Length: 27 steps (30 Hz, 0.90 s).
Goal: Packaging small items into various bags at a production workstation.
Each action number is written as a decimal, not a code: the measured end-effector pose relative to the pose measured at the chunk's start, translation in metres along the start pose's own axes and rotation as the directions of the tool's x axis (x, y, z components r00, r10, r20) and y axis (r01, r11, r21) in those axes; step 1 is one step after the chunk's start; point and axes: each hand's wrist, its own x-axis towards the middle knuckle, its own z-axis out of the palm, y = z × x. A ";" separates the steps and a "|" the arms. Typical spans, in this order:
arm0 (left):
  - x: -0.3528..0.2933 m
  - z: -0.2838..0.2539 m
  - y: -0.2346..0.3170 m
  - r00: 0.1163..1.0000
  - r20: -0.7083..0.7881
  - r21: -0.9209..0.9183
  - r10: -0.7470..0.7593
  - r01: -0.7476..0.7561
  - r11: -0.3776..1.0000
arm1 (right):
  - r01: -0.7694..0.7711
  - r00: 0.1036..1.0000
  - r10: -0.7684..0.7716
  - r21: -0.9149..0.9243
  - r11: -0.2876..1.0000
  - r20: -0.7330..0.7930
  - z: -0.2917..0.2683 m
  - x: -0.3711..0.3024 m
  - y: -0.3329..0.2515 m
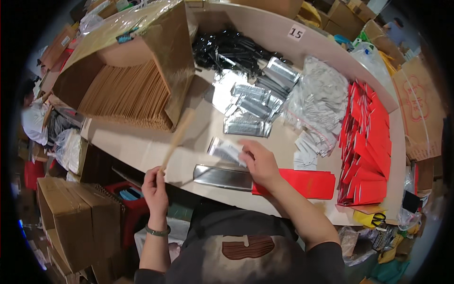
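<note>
My left hand (pixel 155 187) pinches the lower end of a thin brown piece (pixel 178 137), seen edge-on and blurred, much like the kraft envelopes in the box. Over the middle of the table my right hand (pixel 260 163) has its fingers on a blurred whitish slip or packet (pixel 229 150); a silvery part shows at its far end. Below that hand lies a shiny silver-grey flat strip (pixel 222 178) along the table's near edge. Its right end meets a stack of red envelopes (pixel 309 184), partly hidden by my right forearm.
An open cardboard box (pixel 178 61) on its side holds a row of kraft envelopes (pixel 125 94). Farther back are black plastic-wrapped items (pixel 231 45) and silver foil packets (pixel 248 125). A bag of white packets (pixel 324 90) and a red envelope heap (pixel 366 146) lie right, inside the raised rim.
</note>
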 end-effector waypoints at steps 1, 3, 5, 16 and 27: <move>0.003 0.006 0.002 0.998 0.064 0.013 0.007 -0.008 1.000 | 0.057 0.985 -0.044 -0.079 0.995 0.164 0.001 -0.011 -0.002; 0.009 0.008 -0.008 0.957 0.284 0.072 -0.059 0.040 0.997 | 0.124 0.942 -0.071 -0.144 0.982 0.327 0.002 -0.027 -0.007; 0.018 0.014 -0.010 0.891 0.441 0.071 -0.107 0.085 0.994 | 0.290 0.941 -0.228 -0.246 0.925 0.251 0.000 -0.037 -0.012; -0.005 0.112 0.026 0.769 0.535 0.175 0.351 -0.507 0.844 | 0.215 0.931 -0.109 -0.283 0.935 0.347 -0.028 -0.071 -0.003; 0.007 0.118 0.074 0.547 0.698 0.262 0.462 -0.796 0.546 | 0.329 0.921 -0.232 -0.309 0.892 0.312 -0.053 -0.047 -0.018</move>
